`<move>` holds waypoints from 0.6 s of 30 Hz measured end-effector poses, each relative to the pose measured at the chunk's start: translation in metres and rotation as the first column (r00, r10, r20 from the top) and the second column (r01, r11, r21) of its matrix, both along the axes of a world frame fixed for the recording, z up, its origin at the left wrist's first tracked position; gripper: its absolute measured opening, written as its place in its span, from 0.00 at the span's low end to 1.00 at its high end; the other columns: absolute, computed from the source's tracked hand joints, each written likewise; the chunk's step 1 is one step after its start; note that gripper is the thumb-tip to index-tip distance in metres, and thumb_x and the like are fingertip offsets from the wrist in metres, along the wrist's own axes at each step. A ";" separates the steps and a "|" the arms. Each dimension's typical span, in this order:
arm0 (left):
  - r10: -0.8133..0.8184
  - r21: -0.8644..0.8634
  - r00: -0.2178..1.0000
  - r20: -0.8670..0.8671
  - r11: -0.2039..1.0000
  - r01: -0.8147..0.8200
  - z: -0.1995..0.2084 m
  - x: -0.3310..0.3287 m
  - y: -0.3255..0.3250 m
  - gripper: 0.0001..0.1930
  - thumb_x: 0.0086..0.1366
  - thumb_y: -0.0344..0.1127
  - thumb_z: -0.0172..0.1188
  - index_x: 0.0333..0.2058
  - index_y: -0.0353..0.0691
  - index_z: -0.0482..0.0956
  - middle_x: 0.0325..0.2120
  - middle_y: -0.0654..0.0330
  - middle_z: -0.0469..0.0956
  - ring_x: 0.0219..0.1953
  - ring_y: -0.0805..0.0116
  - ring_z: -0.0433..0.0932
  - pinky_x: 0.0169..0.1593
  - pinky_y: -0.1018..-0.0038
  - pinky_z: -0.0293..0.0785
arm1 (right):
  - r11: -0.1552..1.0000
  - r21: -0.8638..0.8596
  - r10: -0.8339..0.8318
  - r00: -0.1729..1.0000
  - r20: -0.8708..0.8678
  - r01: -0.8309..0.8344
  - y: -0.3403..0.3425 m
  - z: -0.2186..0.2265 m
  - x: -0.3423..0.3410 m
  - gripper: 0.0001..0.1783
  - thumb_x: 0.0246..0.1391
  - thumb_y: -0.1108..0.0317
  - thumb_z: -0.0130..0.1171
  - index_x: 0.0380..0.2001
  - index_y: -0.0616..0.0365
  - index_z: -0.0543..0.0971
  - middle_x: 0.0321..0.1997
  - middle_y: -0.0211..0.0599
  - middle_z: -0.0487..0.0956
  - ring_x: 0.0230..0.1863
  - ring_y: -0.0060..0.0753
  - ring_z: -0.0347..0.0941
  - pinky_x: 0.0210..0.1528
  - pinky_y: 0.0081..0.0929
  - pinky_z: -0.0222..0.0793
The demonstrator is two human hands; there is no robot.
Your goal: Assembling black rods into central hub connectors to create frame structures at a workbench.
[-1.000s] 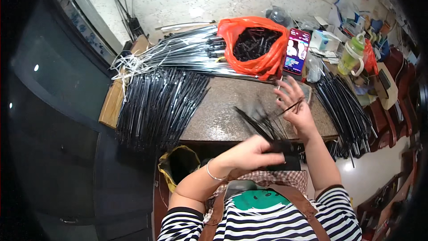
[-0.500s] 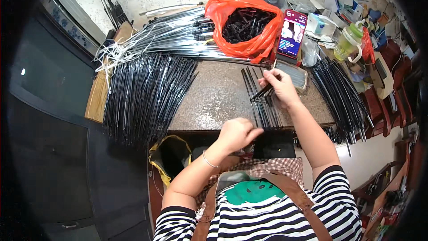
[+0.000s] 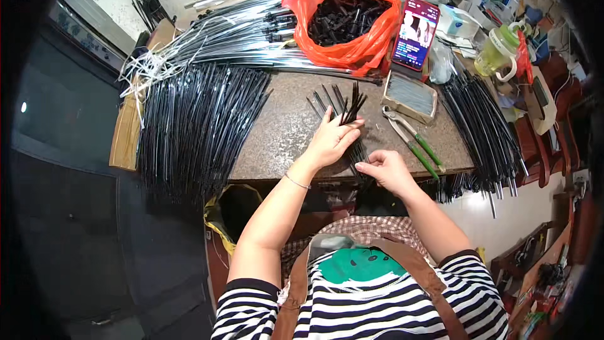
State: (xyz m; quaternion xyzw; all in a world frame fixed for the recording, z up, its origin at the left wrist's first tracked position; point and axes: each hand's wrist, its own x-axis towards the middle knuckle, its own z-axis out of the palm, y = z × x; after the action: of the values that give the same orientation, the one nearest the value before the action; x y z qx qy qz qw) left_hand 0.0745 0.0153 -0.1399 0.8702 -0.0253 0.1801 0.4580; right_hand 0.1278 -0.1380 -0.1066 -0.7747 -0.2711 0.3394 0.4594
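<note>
A bunch of thin black rods (image 3: 357, 153) slants over the front part of the tabletop. My left hand (image 3: 330, 140) is closed around its upper part, and the dark rod ends fan out above the fingers. Lower down, my right hand (image 3: 388, 171) is closed, thumb and fingers pinching at the rods near the table's front edge; its fingertips partly cover what they grip. More thin black rods lie just behind my left hand. Green-handled cutters (image 3: 415, 143) rest to the right of the bunch, beside a small box (image 3: 434, 113) of fine grey pieces.
Large piles of black rods lie at the left (image 3: 195, 126) and right (image 3: 481, 129). Behind stand a red plastic bag (image 3: 377, 44) of black parts, a lit phone (image 3: 414, 34) and a green bottle (image 3: 495, 53). A yellow-edged bag (image 3: 217, 223) hangs below the table edge.
My left hand has moved up onto the table and closed around the rods. My right hand has come down and nearer from beside the box, uncovering the green-handled cutters.
</note>
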 end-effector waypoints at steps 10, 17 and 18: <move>0.117 0.375 0.989 -0.086 0.924 -0.076 0.006 -0.029 -0.016 0.21 0.46 0.33 0.48 0.43 0.52 0.62 0.49 0.50 0.48 0.52 0.56 0.47 0.51 0.55 0.35 | 0.997 0.065 -0.018 0.974 -0.227 0.034 0.003 -0.008 -0.001 0.08 0.40 0.66 0.50 0.16 0.58 0.67 0.13 0.26 0.68 0.10 0.13 0.57 0.09 0.10 0.47; 0.296 -0.082 0.953 -0.059 0.950 -0.300 0.001 -0.051 0.013 0.12 0.47 0.25 0.44 0.34 0.36 0.67 0.35 0.55 0.57 0.40 0.63 0.59 0.45 0.73 0.56 | 0.999 0.031 0.047 0.957 -0.286 -0.040 -0.021 -0.003 0.022 0.09 0.39 0.67 0.51 0.17 0.62 0.69 0.15 0.31 0.70 0.09 0.14 0.57 0.10 0.12 0.51; 0.307 -0.034 0.951 -0.036 0.951 -0.308 0.001 -0.043 0.006 0.11 0.48 0.28 0.44 0.33 0.37 0.67 0.34 0.55 0.59 0.40 0.62 0.59 0.45 0.72 0.55 | 0.998 0.040 0.056 0.940 -0.337 -0.045 -0.015 -0.001 0.014 0.09 0.39 0.67 0.51 0.17 0.62 0.69 0.15 0.31 0.70 0.09 0.14 0.57 0.10 0.11 0.52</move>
State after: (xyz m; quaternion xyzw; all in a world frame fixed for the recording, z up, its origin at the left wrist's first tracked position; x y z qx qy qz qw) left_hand 0.0319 0.0209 -0.1389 0.8570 0.1209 0.2365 0.4416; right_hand 0.1419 -0.1529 -0.1073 -0.6903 -0.2134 0.4749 0.5024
